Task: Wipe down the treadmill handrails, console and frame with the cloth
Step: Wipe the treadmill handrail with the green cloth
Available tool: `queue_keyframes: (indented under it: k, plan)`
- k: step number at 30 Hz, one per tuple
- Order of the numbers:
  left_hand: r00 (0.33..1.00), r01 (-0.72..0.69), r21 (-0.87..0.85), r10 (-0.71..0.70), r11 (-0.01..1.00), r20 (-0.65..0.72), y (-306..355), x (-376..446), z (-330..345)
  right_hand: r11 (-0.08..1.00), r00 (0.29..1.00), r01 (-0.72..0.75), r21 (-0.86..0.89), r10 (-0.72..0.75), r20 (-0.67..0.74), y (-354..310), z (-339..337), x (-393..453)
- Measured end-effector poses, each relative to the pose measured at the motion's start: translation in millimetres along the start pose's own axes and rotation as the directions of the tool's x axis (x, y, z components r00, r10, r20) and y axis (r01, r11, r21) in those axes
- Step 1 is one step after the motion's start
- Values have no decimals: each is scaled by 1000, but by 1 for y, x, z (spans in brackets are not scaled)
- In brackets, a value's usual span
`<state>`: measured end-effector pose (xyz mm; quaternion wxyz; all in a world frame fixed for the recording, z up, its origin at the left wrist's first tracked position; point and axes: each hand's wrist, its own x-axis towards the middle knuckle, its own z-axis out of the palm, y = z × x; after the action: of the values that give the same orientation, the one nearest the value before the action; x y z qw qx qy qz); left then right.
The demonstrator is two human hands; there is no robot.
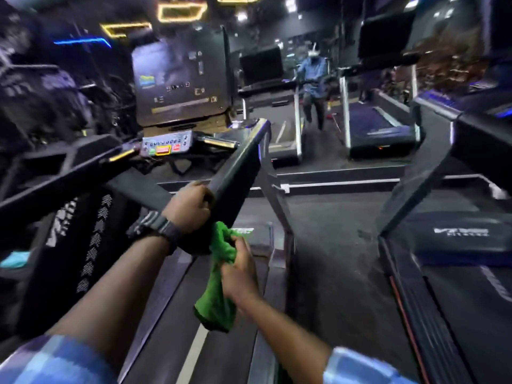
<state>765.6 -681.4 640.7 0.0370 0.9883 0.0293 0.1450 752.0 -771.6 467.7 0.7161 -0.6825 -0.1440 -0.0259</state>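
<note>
Left hand (191, 209) grips the handrail (235, 173); right hand (239, 270) holds the green cloth (219, 303).

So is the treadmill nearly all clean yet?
Hard to say what is already clean: no wiped surface looks different in this dim, blurry view. In hand now: the left hand grips the near end of the right handrail, and the right hand holds the green cloth bunched just below it. Probably left: the console, the left handrail and the frame post, none touched by the cloth.
</note>
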Motion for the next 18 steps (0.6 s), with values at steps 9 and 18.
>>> queue_keyframes:
  k: [9,18]
  plan:
    - [984,172,37,-174,984,44,18,8,-4,930,936,342,-131,-325,135,-44,-24,83]
    - [977,213,158,-206,964,-63,22,19,16,960,973,233,-156,-228,46,-36,-28,159]
